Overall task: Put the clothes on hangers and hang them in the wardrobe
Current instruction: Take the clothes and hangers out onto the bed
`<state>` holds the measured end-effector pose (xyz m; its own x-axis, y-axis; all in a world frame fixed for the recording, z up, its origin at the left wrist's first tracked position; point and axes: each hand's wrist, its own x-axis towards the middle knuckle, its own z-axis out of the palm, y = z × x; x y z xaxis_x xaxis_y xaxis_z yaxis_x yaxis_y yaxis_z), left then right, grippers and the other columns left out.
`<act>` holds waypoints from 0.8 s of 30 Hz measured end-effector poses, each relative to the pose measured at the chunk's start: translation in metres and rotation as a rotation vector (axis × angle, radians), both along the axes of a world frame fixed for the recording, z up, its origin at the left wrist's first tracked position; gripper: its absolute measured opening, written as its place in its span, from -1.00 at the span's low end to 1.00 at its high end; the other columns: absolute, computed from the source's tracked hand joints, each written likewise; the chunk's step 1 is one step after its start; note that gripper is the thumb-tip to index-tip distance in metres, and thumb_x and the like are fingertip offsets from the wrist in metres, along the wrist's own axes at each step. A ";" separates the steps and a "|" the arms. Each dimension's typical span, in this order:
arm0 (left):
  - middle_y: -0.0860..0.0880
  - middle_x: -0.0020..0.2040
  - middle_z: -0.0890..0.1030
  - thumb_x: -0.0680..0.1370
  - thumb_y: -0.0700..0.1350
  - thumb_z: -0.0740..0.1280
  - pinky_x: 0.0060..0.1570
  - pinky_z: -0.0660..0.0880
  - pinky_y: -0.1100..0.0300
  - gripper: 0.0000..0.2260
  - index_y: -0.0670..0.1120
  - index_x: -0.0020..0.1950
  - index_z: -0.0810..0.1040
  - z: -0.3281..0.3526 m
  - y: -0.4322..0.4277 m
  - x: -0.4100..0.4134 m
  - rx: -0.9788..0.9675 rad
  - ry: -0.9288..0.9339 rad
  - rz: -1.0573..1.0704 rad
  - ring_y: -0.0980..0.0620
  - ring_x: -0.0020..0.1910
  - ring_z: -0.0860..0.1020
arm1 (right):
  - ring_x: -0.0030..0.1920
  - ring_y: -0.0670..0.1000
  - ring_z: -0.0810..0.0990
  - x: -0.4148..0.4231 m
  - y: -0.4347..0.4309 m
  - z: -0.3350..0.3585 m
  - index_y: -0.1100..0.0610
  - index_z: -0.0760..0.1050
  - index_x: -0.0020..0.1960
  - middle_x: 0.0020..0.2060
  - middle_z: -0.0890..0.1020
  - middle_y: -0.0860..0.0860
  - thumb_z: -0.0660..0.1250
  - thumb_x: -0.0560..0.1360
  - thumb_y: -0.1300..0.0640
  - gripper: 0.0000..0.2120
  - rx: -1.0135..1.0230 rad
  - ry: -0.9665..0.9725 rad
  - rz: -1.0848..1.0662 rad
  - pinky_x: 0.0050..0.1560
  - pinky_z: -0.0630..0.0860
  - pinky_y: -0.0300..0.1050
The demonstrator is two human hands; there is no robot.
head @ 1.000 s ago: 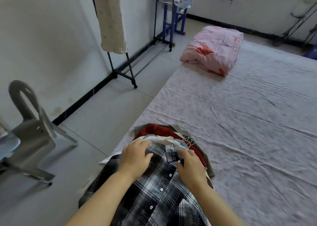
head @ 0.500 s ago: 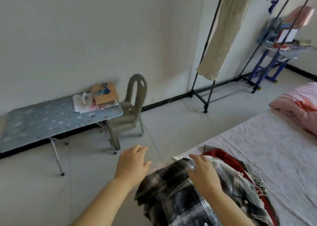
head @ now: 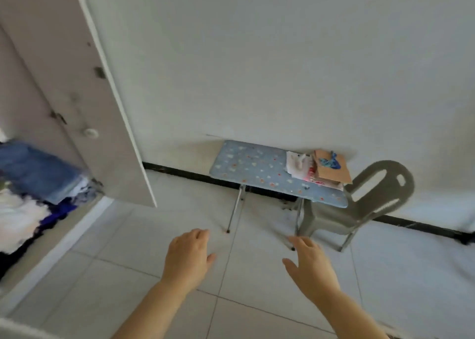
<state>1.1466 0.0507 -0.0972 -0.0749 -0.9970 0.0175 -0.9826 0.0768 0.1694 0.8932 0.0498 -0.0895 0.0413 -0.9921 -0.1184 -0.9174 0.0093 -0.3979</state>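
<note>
Left hand (head: 189,259), right hand (head: 312,268) over floor (head: 123,248)

Wall (head: 257,68): plain off-white.
Skirting (head: 185,173): black.
Floor (head: 154,248): pale grey tiles, thin darker joints.
Door (head: 77,94): pale beige, white edge.
Knob (head: 90,133): white.
Clothes (head: 36,169): denim blue, white, dark blue.
Table (head: 257,169): light blue top with small white and red-orange spots; silver legs.
Papers (head: 298,165): white, some red print.
Cardboard (head: 334,176): brown.
Scrap (head: 329,162) on the cardboard: blue.
Chair (head: 359,210): grey.
</note>
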 end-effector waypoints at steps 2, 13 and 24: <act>0.03 0.24 0.46 0.54 0.11 0.18 0.12 0.32 0.19 -0.58 -0.02 0.35 0.32 0.002 0.003 0.041 -0.011 0.014 0.087 0.02 0.16 0.45 | 0.35 -0.03 0.31 0.043 -0.021 0.003 -0.04 0.21 0.44 0.34 0.35 -0.09 0.25 0.53 -0.03 -0.49 0.000 0.021 0.103 0.34 0.29 -0.14; 0.05 0.30 0.41 0.58 0.09 0.14 0.22 0.30 0.20 -0.59 -0.01 0.39 0.26 0.009 -0.026 0.214 -0.030 0.009 0.545 0.08 0.22 0.41 | 0.33 -0.04 0.34 0.269 -0.149 0.012 -0.05 0.21 0.45 0.34 0.36 -0.09 0.26 0.53 -0.03 -0.48 -0.040 0.035 0.638 0.37 0.28 -0.11; 0.07 0.30 0.39 0.56 0.12 0.15 0.25 0.27 0.17 -0.55 0.01 0.40 0.23 0.042 -0.102 0.341 -0.099 -0.049 0.916 0.05 0.26 0.37 | 0.29 -0.07 0.38 0.466 -0.280 0.042 -0.06 0.23 0.43 0.32 0.39 -0.11 0.25 0.52 -0.05 -0.50 -0.165 0.034 1.059 0.30 0.30 -0.18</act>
